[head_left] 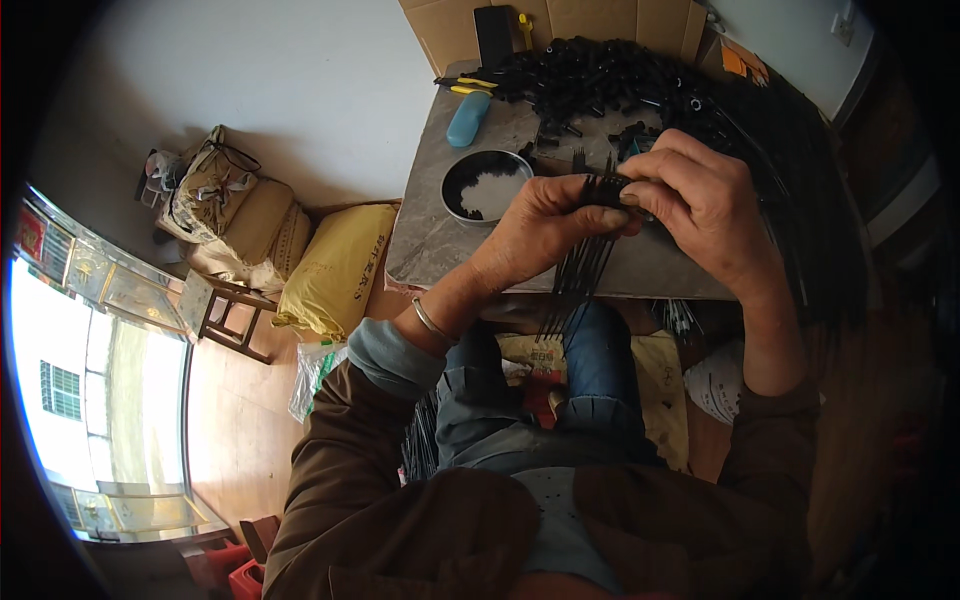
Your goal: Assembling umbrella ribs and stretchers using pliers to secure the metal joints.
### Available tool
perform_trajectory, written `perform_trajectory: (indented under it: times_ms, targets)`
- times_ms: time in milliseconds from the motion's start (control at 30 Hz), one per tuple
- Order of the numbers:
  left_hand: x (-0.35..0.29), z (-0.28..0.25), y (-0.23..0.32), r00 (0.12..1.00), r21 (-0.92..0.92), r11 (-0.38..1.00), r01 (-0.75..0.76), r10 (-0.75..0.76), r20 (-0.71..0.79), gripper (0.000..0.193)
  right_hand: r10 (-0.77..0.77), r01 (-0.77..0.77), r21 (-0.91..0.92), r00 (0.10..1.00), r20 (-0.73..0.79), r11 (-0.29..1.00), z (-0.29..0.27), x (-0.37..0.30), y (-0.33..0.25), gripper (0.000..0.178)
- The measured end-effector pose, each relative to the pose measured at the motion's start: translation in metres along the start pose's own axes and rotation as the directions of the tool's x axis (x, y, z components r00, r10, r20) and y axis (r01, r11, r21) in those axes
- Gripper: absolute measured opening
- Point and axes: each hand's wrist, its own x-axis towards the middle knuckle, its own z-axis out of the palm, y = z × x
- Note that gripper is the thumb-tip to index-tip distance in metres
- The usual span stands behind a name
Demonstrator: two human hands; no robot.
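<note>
Gripping a bundle of thin black rods (578, 272) in left hand (540, 225), closed tight around it with thumb across the near side. Holding it tilted above near edge of the counter (425, 245), with long ends hanging toward the jeans (605, 355) and a few tips poking up beyond the fingers. Have right hand (700, 200) at the bundle's upper right, with fingers bent and thumb and forefinger almost together. Can't tell if pinching a piece there or only touching; too covered. See a round bowl (446, 195) just left of left hand, with white material (495, 192) inside and black around it. See a light-blue case (467, 120) farther back, then a yellow-handled tool (465, 88) near the far left corner. Note a big heap of black parts (600, 85) along the far side, backed by cardboard (590, 18). Find a yellow sack (335, 270) on the floor left of the counter, with a small wooden stool (235, 315) left of that.
</note>
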Motion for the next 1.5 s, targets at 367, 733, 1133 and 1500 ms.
perform_trajectory:
  times_ms: [367, 733, 1133, 1500]
  targets:
    - [-0.001, -0.016, 0.012, 0.998, 0.362, 0.932, 0.012, -0.032, 0.050, 0.020, 0.085, -0.094, 0.075, 0.990, 0.110, 0.993, 0.001, 0.003, -0.005, 0.012]
    - [-0.003, -0.013, 0.013, 0.999, 0.326, 0.945, -0.017, 0.000, 0.055, 0.019, 0.004, -0.014, 0.067, 0.990, 0.140, 0.998, -0.005, 0.010, -0.002, 0.013]
    - [-0.001, -0.015, 0.009, 0.996, 0.333, 0.941, -0.060, 0.034, 0.086, 0.020, -0.075, 0.063, 0.133, 0.993, 0.093, 0.989, 0.005, 0.009, 0.009, 0.016]
    - [-0.003, -0.017, 0.013, 0.992, 0.487, 0.864, -0.123, 0.090, 0.090, 0.023, -0.053, 0.048, 0.083, 0.997, 0.053, 0.995, 0.011, 0.006, -0.001, 0.016]
